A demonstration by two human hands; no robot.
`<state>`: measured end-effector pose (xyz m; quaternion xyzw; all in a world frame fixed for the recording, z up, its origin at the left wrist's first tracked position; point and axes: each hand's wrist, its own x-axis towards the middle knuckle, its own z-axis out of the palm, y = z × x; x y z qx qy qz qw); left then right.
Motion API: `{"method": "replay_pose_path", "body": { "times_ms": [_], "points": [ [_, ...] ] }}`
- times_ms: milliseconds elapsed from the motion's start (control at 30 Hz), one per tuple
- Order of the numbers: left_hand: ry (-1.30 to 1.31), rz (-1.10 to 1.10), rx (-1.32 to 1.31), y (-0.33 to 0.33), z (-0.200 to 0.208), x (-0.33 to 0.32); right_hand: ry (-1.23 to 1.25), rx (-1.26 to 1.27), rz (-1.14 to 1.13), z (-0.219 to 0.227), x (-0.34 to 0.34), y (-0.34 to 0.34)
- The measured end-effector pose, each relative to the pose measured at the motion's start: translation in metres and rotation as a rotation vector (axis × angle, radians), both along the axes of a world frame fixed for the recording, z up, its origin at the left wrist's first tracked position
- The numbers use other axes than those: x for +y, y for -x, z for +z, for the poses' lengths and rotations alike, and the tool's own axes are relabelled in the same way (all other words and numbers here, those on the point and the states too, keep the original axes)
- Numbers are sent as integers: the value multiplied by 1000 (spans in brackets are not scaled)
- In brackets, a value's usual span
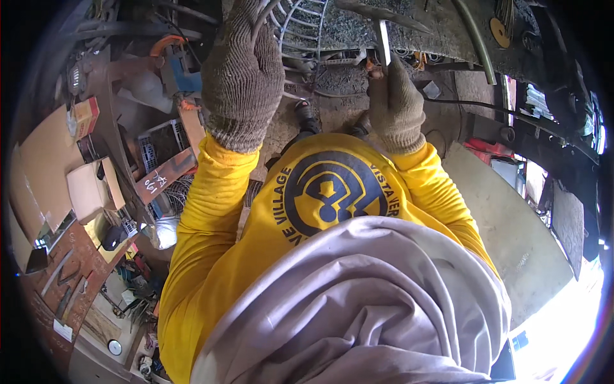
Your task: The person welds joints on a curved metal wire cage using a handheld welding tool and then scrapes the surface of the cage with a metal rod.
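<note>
In a knitted grey-brown work glove, my left hand point(243, 77) is at the top left of centre, its fingers wrapped round the edge of a round metal wire grille point(300, 29). The grille has curved ribs and runs up out of the picture. My right hand point(395, 105), gloved alike, is closed on the handle of a chipping hammer point(384, 40). The hammer's long pointed head lies above the dark, grit-covered workbench point(358, 29). Part of the grille and the left fingertips are hidden.
A bent metal tube point(474, 38) lies at the bench's right. Cardboard boxes point(48, 160) and a brown board with hand tools point(70, 275) stand left. A large pale sheet point(505, 230) leans at right. A black cable point(473, 102) crosses below the bench.
</note>
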<state>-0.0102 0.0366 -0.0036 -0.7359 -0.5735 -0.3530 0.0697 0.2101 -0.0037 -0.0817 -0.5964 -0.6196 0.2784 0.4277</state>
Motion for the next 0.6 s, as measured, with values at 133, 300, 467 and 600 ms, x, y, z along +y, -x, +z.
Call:
{"method": "replay_pose_path", "body": {
  "times_ms": [133, 300, 467, 600],
  "points": [
    [38, -10, -2, -3, 2, 0, 106, -283, 97, -25, 5, 1],
    [15, -15, 6, -1, -1, 0, -4, -37, 27, -8, -2, -2],
    [-18, -28, 21, -4, 2, 2, 85, -242, 87, -20, 5, 1],
    [18, -22, -6, -3, 3, 2, 27, -112, 68, -10, -5, 0]
  ]
}}
